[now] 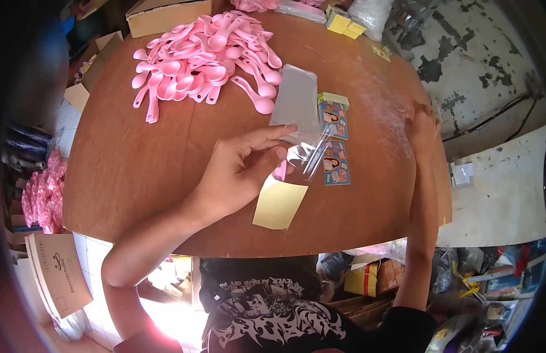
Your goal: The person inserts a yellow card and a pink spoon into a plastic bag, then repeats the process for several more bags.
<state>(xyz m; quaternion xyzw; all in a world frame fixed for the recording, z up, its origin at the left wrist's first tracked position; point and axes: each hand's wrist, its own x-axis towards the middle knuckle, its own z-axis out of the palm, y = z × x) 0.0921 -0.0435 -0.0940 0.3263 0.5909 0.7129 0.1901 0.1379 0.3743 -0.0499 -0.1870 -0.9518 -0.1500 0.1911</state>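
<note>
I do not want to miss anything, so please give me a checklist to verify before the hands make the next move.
1. The left hand grips the clear bag: ok, pinched between thumb and fingers.
2. Something is inside the bag: cannot tell, only a pink bit shows beside the thumb.
3. The right hand holds the plastic sheets: cannot tell, it rests on them at the right side of the table.
4. The pink spoons are ready: ok, heaped on the far left.
5. The printed cards are ready: ok, two lie beside the bag.
6. The yellow card is ready: ok, flat near the front edge.
</note>
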